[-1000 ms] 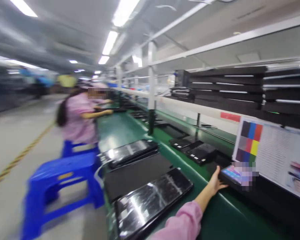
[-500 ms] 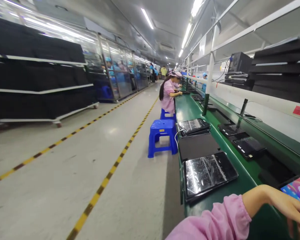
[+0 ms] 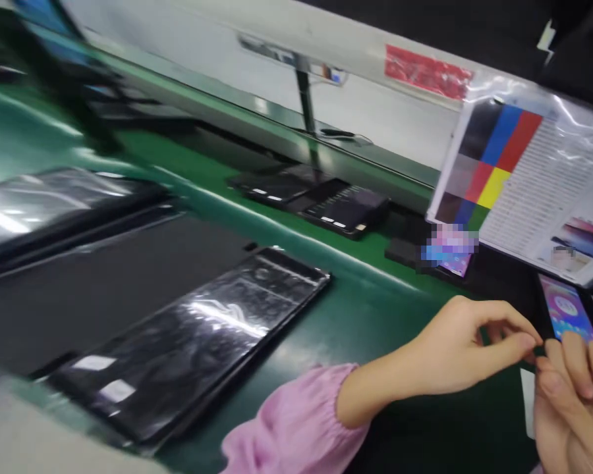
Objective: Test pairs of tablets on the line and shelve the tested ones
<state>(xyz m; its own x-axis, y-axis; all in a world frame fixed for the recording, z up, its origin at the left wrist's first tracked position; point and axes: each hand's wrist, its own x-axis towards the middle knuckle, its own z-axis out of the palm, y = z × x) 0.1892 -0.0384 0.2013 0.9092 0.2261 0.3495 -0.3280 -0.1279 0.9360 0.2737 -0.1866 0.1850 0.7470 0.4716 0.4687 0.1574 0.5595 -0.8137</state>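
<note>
The left hand (image 3: pixel 454 349) is half closed, its fingertips pinched against the curled right hand (image 3: pixel 570 408); whatever they hold is too small to tell. A lit screen (image 3: pixel 566 309) lies just beyond, its long axis running near to far, with open green bench (image 3: pixel 375 309) to the left.

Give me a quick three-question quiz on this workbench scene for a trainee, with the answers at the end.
1. True or false: the glossy black rectangular panel lies flat on the green workbench.
2. The fingertips of the bare left hand are closest to which: A) the bare right hand's fingers, B) the glossy black panel, C) the red label?
3. On the printed colour chart, which colour follows grey and red in the middle row?

Key: 1 true; 2 A; 3 yellow.
</note>
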